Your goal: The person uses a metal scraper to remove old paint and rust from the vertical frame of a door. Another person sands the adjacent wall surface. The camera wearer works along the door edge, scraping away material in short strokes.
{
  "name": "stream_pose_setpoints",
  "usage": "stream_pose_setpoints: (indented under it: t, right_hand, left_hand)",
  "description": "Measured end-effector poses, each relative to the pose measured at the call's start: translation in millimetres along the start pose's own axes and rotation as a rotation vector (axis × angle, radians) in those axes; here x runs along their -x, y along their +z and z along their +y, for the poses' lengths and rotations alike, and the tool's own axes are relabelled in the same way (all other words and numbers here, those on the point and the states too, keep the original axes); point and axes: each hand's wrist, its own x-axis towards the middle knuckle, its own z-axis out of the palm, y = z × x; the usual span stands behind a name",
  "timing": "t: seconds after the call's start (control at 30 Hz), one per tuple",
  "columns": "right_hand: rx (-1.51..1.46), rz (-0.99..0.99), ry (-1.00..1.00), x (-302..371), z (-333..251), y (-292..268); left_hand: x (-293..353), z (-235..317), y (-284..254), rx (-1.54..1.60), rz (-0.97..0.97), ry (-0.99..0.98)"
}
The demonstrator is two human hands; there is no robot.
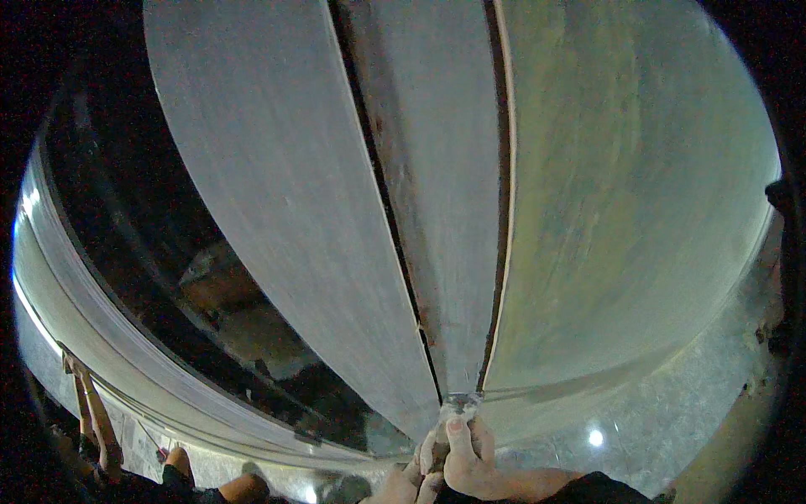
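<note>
At the bottom middle, my two hands are close together at the lower end of a narrow grey strip (453, 210). My right hand (472, 462) is closed, its thumb pressed on a small flat dusty grey piece (459, 404) whose kind I cannot make out. The piece's upper edge is at the strip's end. My left hand (409, 480) is just to the left, its fingers curled beneath and partly hidden, seemingly round the same piece. Dark gaps divide the strip from a wide grey panel (260, 168) on the left and a greenish-grey panel (621, 193) on the right.
Left of the grey panel lies a dark, glossy area (126, 193) with dim shapes in it. At the far left, another person's raised arms (96, 412) reach to the pale curved edge. Below the greenish panel is a mottled pale floor (579, 458) with a bright light spot.
</note>
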Motion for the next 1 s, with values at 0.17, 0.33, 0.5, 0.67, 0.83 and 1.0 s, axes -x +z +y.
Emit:
stream_pose_setpoints:
  t: [0.17,0.33,0.5,0.67,0.83,1.0]
  right_hand:
    - [-0.129,-0.059,0.114,4,14,-10]
    - [-0.086,-0.092,0.153,-3,-6,-8]
    - [0.014,-0.077,0.212,-4,-17,-7]
    - [0.013,-0.075,0.194,-7,-10,-13]
    - [0.22,-0.093,0.179,-8,-21,-20]
    - [0.207,-0.008,0.079,-5,-35,-28]
  left_hand:
    - [12,-15,19,0.193,0.0,-0.173]
    - [0,12,24,0.177,0.248,0.003]
    - [-3,21,17,0.425,-0.033,-0.292]
    - [-10,20,31,0.435,0.141,-0.044]
    - [-23,36,39,0.347,0.198,0.003]
    - [-30,45,44,0.276,0.154,0.084]
